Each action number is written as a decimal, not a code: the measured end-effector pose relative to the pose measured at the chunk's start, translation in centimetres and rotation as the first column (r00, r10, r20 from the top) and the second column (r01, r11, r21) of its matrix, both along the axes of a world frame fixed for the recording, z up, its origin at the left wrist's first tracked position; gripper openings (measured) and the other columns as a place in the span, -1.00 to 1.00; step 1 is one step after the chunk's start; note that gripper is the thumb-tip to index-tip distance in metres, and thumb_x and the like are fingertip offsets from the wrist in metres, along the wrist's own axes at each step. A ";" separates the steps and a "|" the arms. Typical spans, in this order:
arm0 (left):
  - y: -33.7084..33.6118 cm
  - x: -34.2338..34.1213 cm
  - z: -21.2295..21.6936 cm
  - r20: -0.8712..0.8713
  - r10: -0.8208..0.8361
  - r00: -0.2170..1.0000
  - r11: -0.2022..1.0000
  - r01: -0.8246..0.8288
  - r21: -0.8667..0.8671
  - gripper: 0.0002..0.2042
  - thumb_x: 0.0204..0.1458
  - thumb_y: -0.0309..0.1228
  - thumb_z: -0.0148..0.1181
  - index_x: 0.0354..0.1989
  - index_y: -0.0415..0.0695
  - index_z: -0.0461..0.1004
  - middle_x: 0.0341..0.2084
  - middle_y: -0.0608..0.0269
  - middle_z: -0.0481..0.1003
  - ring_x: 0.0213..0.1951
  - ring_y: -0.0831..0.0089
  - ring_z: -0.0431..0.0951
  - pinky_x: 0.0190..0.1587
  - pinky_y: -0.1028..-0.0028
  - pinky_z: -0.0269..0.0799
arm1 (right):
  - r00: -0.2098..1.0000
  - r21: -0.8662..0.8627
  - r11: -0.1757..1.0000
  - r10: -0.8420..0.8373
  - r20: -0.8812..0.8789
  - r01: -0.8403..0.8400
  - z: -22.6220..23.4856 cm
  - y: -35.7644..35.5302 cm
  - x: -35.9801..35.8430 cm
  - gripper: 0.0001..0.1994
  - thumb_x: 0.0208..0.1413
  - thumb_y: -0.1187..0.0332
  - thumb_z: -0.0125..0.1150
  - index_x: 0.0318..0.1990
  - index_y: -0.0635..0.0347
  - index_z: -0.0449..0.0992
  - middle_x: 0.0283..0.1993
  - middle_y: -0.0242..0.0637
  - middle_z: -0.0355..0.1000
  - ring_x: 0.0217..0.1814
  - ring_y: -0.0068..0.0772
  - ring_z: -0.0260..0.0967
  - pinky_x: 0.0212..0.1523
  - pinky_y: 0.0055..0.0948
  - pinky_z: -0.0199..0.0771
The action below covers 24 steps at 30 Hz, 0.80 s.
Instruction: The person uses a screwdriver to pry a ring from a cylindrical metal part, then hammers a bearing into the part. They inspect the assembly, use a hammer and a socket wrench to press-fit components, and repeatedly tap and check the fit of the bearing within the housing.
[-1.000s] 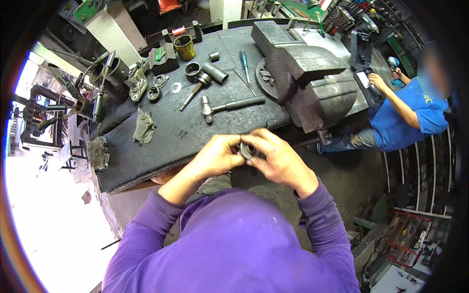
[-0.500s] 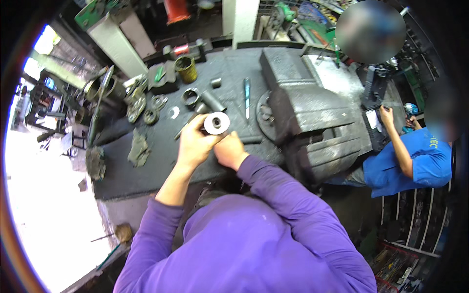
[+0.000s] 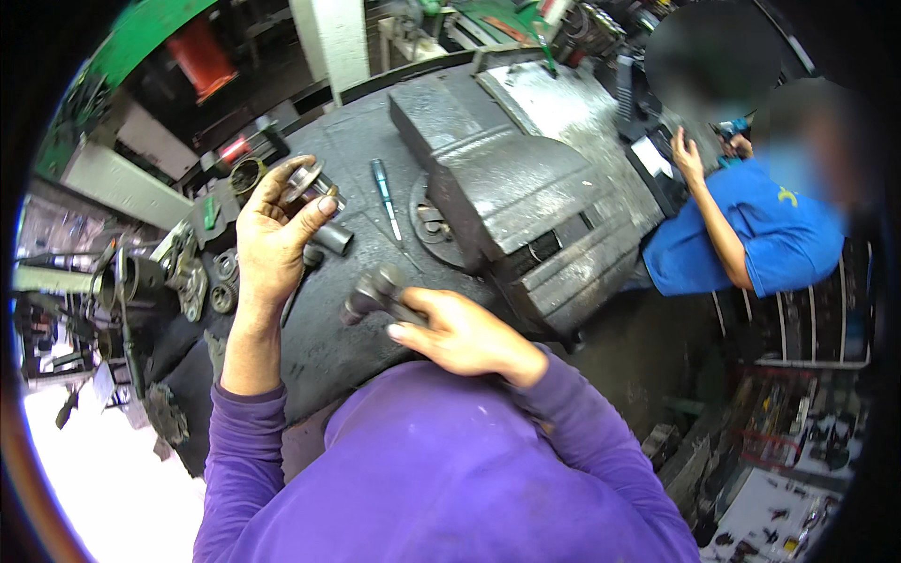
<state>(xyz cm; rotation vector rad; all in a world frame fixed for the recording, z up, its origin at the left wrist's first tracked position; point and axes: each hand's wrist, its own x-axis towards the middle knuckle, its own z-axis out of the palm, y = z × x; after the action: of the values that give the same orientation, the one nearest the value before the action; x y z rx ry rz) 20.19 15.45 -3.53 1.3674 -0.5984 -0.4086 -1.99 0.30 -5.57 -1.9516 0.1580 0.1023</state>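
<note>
The left hand (image 3: 267, 230) is raised over the dark counter (image 3: 328, 361), its grip clamped on a metal part (image 3: 306, 183) with a round, shiny flange. The thumb presses from the near right side and the fingers curl around the far left — the lower portion of the part is hidden in the palm.

The right hand (image 3: 465, 336) is lower and nearer the body, its grip closed around the handle of a hammer (image 3: 377, 289) close to the head. The head points to the left and is blurred, so it is hard to tell whether it touches the counter. The two hands are well apart, and the metal part is clear of the hammer.

Just beyond the left thumb, a dark tube (image 3: 332, 238) lies on the counter, partly covered by the hand. A yellowish container (image 3: 247, 175) stands behind the fingers, and a ring-shaped gear (image 3: 223, 296) lies left of the wrist. To the right of the tube is a screwdriver (image 3: 384, 186) with a blue handle, its tip toward the person. The large vise (image 3: 535, 202) takes up the counter's right side — a pale metal plate (image 3: 540, 101) lies behind it. At the right, a co-worker in a blue shirt (image 3: 755, 230) stands with one forearm lifted.
</note>
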 end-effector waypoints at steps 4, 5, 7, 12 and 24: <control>-4.0 -4.2 0.3 0.005 -0.192 0.981 0.981 0.192 0.044 -0.42 0.10 -0.56 0.52 0.31 -0.35 0.46 0.00 0.18 0.61 0.02 0.45 0.62 0.17 0.43 0.54 | 0.979 0.206 0.975 -0.122 0.165 0.087 6.7 -3.8 -9.3 -0.61 0.38 0.24 0.33 0.21 0.31 0.55 -0.20 -0.10 0.59 -0.18 -0.31 0.54 -0.06 -0.31 0.52; -5.1 -5.9 0.1 -0.017 -0.259 0.966 0.965 0.258 -0.046 -0.40 0.08 -0.57 0.52 0.31 -0.36 0.45 0.02 0.17 0.60 0.04 0.45 0.61 0.19 0.42 0.53 | 0.961 0.278 0.947 -0.215 0.175 0.161 7.3 -3.9 -11.4 -0.61 0.40 0.23 0.31 0.23 0.30 0.55 -0.13 -0.15 0.62 -0.10 -0.32 0.55 0.02 -0.35 0.53; -6.7 -9.5 -0.3 -0.060 -0.361 0.931 0.928 0.353 -0.116 -0.39 0.08 -0.60 0.52 0.33 -0.34 0.44 0.07 0.15 0.59 0.11 0.42 0.59 0.25 0.39 0.49 | 0.890 0.148 0.919 -0.391 0.234 0.365 7.3 -4.0 -14.7 -0.61 0.43 0.21 0.29 0.23 0.31 0.55 -0.05 -0.19 0.63 0.00 -0.31 0.55 0.11 -0.38 0.52; -9.0 -14.9 -1.1 0.337 -0.349 0.874 0.931 0.364 0.018 -0.39 0.01 -0.60 0.55 0.29 -0.28 0.49 0.10 0.10 0.62 0.16 0.33 0.61 0.29 0.35 0.46 | 0.732 0.111 0.751 -0.660 0.171 0.651 4.8 -3.9 -19.4 -0.57 0.35 0.06 0.38 -0.32 0.35 0.60 -0.57 -0.19 0.41 -0.50 -0.38 0.27 -0.40 -0.19 0.38; -12.8 -20.7 -2.3 0.693 -0.076 0.717 0.997 0.054 0.054 -0.41 -0.15 -0.59 0.56 0.17 -0.26 0.56 -0.05 0.00 0.62 -0.03 0.13 0.64 0.12 0.25 0.53 | 0.799 0.123 0.820 -0.572 0.186 0.559 1.9 -7.9 -26.0 -0.67 0.41 0.23 0.31 0.18 0.23 0.60 0.01 -0.04 0.69 0.00 -0.05 0.68 0.07 -0.26 0.60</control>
<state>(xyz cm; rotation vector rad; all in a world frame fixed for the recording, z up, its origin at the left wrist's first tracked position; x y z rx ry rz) -0.47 2.66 -5.84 1.5235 -1.2733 0.0738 -28.00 -7.61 -3.62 -1.7605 0.5832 -0.4974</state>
